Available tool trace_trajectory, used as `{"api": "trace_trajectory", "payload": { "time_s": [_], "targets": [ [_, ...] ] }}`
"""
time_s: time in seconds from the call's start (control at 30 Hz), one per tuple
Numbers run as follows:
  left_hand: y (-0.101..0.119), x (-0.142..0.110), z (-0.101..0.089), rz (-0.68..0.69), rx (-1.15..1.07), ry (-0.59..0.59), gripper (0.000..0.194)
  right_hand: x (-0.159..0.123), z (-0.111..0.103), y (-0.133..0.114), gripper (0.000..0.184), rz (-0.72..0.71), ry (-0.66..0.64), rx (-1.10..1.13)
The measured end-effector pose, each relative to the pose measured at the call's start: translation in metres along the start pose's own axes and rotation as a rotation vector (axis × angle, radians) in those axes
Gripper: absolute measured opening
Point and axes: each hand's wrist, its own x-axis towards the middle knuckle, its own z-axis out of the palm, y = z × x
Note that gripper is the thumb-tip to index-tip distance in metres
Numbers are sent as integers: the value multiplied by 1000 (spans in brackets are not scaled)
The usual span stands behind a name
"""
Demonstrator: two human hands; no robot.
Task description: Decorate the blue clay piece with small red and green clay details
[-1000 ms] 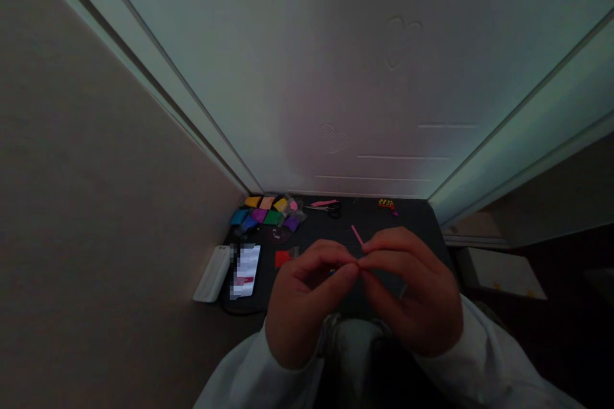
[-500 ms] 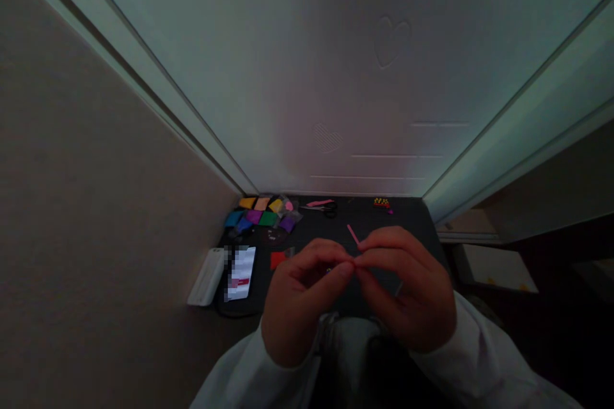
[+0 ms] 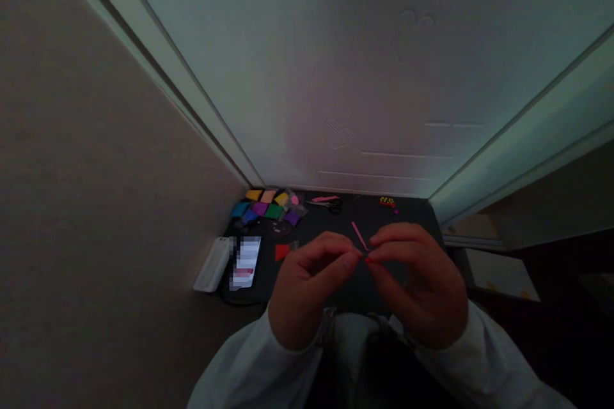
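Both hands are raised over the dark table, thumbs and index fingers pinched with the tips almost meeting. My left hand point(image 3: 311, 287) is closed in a pinch; what lies between its fingertips is too small to make out. My right hand point(image 3: 419, 281) is closed too, with a tiny red soft piece point(image 3: 368, 260) at its thumb and index tips. Just beyond the right fingertips lies a thin pink stick-like tool point(image 3: 359, 234). An open-looking red packet point(image 3: 281, 252) rests left of my left hand.
Several coloured packets point(image 3: 274, 211) lie at the back left. Beside them are black-handled scissors point(image 3: 334, 206) and a pink strip point(image 3: 325, 198). A red piece with yellow dots point(image 3: 386, 202) sits at the back right. A lit phone point(image 3: 247, 262) and a white device point(image 3: 212, 265) lie front left.
My fingertips have drawn slightly apart, and a red bit now shows at the right fingertips. The whole view has shifted a little.
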Motion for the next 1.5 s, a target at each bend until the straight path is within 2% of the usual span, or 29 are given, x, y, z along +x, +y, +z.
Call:
{"api": "trace_trajectory", "payload": {
  "time_s": [0.33, 0.73, 1.17, 1.5],
  "targets": [
    [2, -4, -1, 1, -63, -41, 3, -1, 4, -3, 21, 25, -19, 64],
    [-5, 2, 9, 18, -68, -53, 3, -3, -8, 0, 19, 19, -1, 13],
    [1, -4, -5, -14, -40, -1, 5, 0, 8, -1, 20, 3, -34, -48],
    [1, -7, -4, -11, -35, 21, 6, -3, 6, 1, 21, -43, -55, -68]
  ]
}}
